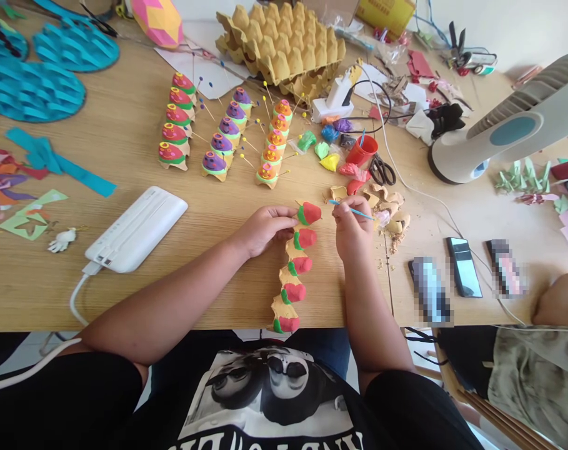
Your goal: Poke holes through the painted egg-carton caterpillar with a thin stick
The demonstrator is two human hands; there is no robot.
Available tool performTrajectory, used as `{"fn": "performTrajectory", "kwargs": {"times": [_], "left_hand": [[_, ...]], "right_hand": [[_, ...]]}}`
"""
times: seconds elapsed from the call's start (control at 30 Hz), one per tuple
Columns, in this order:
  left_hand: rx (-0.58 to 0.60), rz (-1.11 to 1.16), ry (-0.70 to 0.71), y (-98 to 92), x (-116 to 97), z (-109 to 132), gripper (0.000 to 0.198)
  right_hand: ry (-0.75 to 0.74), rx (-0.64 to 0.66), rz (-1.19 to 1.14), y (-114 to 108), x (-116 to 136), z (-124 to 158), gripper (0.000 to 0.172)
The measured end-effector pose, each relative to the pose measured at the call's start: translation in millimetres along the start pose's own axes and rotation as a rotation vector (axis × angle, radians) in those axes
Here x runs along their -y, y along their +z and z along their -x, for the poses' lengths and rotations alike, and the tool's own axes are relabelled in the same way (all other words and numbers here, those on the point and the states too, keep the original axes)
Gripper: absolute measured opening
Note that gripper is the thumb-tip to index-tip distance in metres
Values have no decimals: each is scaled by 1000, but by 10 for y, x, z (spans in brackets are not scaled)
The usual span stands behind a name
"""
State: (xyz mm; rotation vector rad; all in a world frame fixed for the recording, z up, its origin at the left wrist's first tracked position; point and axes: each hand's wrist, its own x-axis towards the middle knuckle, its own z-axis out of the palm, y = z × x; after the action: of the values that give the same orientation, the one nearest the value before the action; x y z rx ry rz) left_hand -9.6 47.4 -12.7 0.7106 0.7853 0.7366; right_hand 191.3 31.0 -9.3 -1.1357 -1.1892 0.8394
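Observation:
A strip cut from an egg carton (290,250) lies near the table's front edge, its cups covered with red and green clay. My left hand (269,229) grips the far end of this strip, thumb on top, with some fingertips hidden behind it. A thin blue stick (362,214) is pinched in my right hand (353,230), its tip pointing left towards the farthest red cup but apart from it. Torn carton scraps (396,219) lie just right of my right hand.
Decorated strips in red (175,133), purple (228,127) and orange (277,139) stand further back. Beyond are egg trays (288,47). A red cup (362,150), scissors (382,169) and a white fan (494,125) are right; a power bank (138,228) is left. Another person's arm (560,300) shows right.

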Motion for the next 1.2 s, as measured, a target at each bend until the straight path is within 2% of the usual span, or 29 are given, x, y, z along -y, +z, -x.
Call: {"fn": "performTrajectory", "kwargs": {"times": [0.17, 0.33, 0.57, 0.77, 0.93, 1.07, 1.2], "left_hand": [[93, 163, -24, -37, -25, -5, 25], [86, 226, -14, -33, -83, 8, 24], [45, 175, -18, -65, -86, 2, 23], [53, 159, -3, -84, -58, 2, 27], [65, 135, -7, -78, -70, 8, 27], [98, 98, -14, -77, -74, 4, 30], [115, 55, 65, -96, -48, -19, 28]], "right_hand": [[153, 17, -60, 2, -105, -30, 27], [288, 106, -62, 76, -139, 18, 37], [254, 162, -91, 121, -136, 58, 35], [336, 346, -118, 137, -131, 102, 37], [309, 287, -139, 148, -127, 102, 34], [243, 276, -56, 113, -102, 81, 37], [186, 283, 40, 66, -91, 51, 38]]}}
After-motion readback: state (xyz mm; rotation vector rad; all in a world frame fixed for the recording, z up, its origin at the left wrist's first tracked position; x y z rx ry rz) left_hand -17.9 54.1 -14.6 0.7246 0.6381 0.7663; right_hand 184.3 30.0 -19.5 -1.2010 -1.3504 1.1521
